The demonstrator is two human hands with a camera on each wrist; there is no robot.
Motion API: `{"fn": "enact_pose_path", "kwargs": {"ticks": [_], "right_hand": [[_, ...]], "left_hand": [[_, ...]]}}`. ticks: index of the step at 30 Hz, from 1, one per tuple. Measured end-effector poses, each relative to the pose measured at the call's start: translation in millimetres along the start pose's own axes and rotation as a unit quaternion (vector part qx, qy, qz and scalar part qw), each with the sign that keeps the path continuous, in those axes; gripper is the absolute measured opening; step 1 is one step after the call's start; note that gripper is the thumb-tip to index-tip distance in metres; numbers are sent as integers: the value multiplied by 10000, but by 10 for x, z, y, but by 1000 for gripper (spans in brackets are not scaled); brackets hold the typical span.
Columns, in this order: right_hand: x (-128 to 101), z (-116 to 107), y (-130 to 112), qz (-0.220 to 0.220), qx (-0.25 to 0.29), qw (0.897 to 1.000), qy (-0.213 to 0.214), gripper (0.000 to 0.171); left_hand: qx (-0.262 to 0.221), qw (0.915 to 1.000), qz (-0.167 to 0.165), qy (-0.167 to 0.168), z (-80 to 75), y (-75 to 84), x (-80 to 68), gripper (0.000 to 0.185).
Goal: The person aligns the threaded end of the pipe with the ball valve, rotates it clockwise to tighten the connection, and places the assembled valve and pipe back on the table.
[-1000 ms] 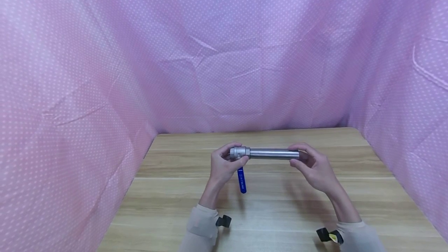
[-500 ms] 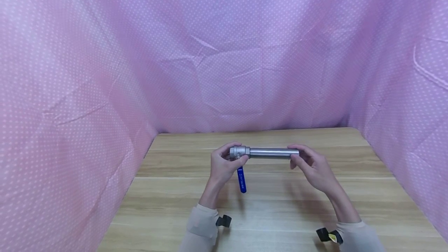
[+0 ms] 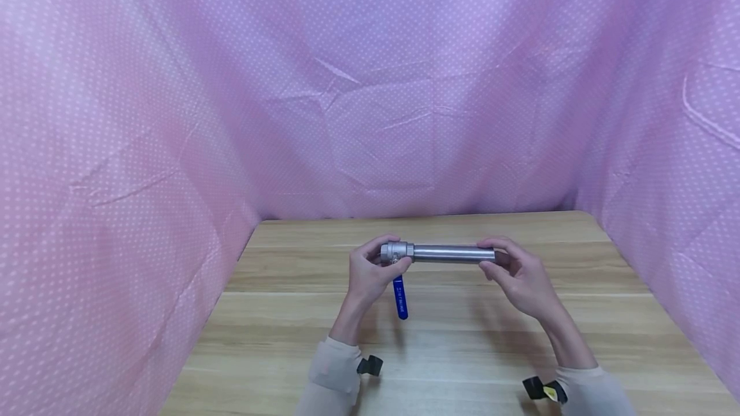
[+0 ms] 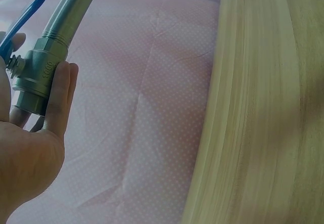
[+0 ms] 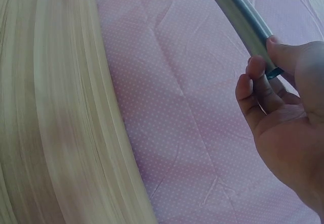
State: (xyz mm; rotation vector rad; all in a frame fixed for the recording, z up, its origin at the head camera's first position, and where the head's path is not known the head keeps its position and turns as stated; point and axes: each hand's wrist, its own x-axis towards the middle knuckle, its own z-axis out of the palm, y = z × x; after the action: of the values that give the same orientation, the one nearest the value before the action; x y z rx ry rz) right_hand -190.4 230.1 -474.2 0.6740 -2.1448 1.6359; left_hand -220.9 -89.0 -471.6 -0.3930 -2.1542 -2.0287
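I hold the ball valve [image 3: 396, 253] clamped in my left hand [image 3: 364, 275] above the desk [image 3: 462, 339], my right hand [image 3: 520, 278] pinching the far end of its steel pipe [image 3: 453, 253], where that light fingertip grip might slip and cross the threads.

Bare wooden table [image 3: 451, 352]

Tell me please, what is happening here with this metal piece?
A person holds a metal pipe level above the wooden table. The left hand grips the valve at one end, whose blue handle hangs downward. The right hand pinches the pipe's other end. Pink dotted cloth surrounds the table.
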Motion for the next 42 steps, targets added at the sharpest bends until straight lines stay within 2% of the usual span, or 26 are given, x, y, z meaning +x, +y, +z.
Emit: {"fn": "enact_pose_path", "kwargs": {"ticks": [10, 17, 21, 27, 34, 42], "right_hand": [[-17, -5, -21, 167, -338, 9993, 4, 32], [-10, -1, 3, 84, -226, 9997, -54, 31], [-6, -3, -12, 132, -124, 9998, -41, 36], [21, -12, -24, -80, 153, 9998, -133, 44], [28, -13, -6, -107, 117, 9998, -99, 41], [4, -12, -19, 145, -162, 9998, 1, 35]], "left_hand": [[-15, 10000, -40, -24, 3, 15, -6, 48], [10, 10000, -46, 46, 4, 18, -4, 44], [-15, 10000, -75, 60, 3, 24, 3, 45], [-53, 9999, -96, 54, -2, 16, 13, 47], [-40, 9999, -94, 57, -4, 20, 17, 47], [-53, 9999, -110, 25, -9, 11, 15, 42]]}}
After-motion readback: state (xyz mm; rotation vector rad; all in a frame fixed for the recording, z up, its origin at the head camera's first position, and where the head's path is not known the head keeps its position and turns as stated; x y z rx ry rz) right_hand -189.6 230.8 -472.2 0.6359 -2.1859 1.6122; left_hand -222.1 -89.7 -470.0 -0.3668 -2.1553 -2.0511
